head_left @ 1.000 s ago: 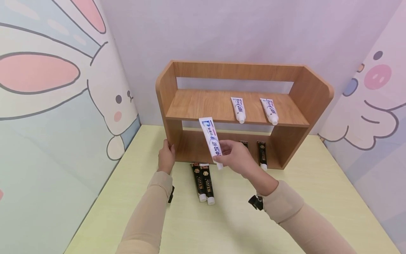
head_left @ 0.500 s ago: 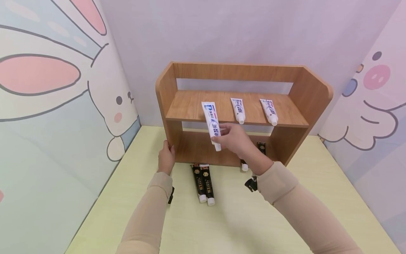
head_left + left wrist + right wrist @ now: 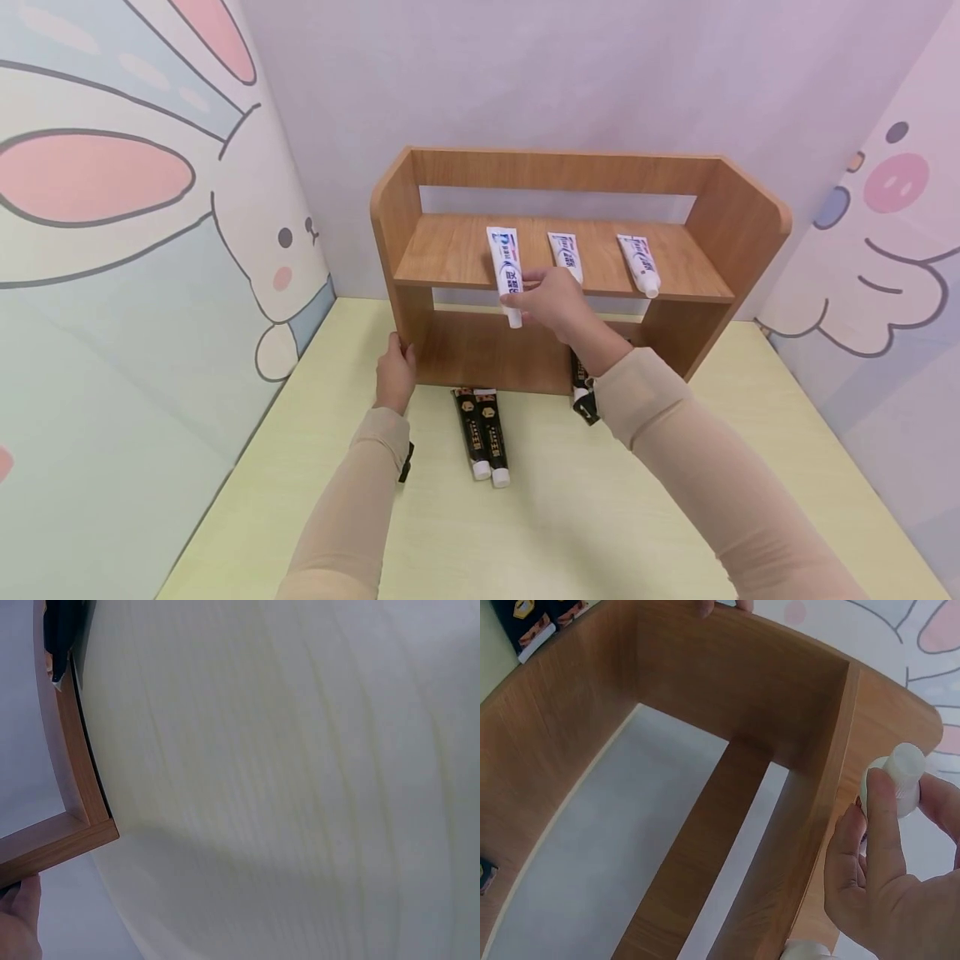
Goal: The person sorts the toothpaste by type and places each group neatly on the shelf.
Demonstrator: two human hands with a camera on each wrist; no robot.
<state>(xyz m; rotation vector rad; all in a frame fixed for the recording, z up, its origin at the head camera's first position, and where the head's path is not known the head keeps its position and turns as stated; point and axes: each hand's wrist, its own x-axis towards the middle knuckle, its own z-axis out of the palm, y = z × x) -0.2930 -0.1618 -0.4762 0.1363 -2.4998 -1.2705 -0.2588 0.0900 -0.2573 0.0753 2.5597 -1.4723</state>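
Item: my right hand [image 3: 555, 302], thumb and fingers pinching a first white tube [image 3: 504, 254] near its capped end. The tube slants, cap low and toward me, flat end farther off above the upper board [image 3: 450, 246] of a wooden rack [image 3: 562, 171]; contact with the board, cannot tell.

Item: second white tube [image 3: 565, 250], just right of the grip, lying on the upper board, its lower part covered by my hand in the head view.

Item: black tube [image 3: 578, 367], below the grip and slightly right, at the lower board [image 3: 487, 346], partly behind my right wrist.

Item: third white tube [image 3: 637, 260], farther right of the grip, on the upper board, cap at the front edge.

Item: pair of black tubes [image 3: 474, 429], below and left of the grip, on the pale table [image 3: 555, 500]; side by side, touching, white caps toward me.

Item: my left hand [image 3: 394, 375], lower and well left of that grip, fingers curled round the rack's left side panel [image 3: 412, 312].

Item: rabbit wall [image 3: 255, 217], far left; pig wall [image 3: 900, 250], far right.
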